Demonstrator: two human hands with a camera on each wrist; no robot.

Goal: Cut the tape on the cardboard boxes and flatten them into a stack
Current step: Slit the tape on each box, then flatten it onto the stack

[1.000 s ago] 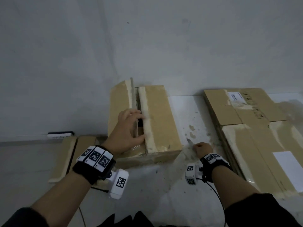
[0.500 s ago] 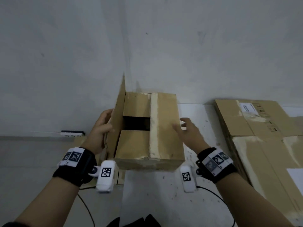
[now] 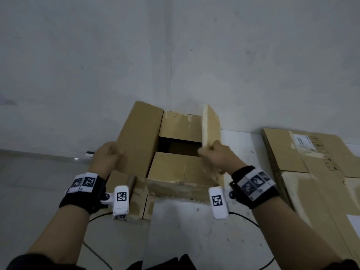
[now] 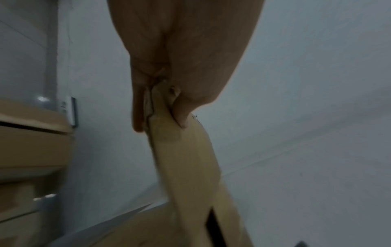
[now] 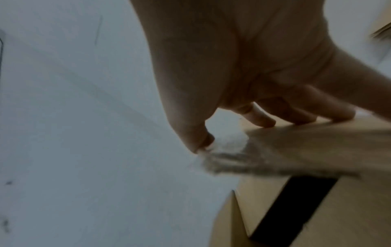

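A brown cardboard box stands on the floor against the wall, with its top open. My left hand pinches the edge of the raised left flap between thumb and fingers. My right hand grips the upright right flap, which has a pale tape strip along its edge. Its fingers lie on one face and its thumb on the taped edge. The two inner flaps lie flat with a dark gap between them.
A stack of flattened cardboard boxes lies on the floor at the right. More flat cardboard lies beside the box at the left. A white power strip sits by the wall at the left, and a black cable runs across the floor.
Both outer flaps have swung up. My left hand moved from the box top to the left flap's outer edge. My right hand came up from the floor and took the right flap.
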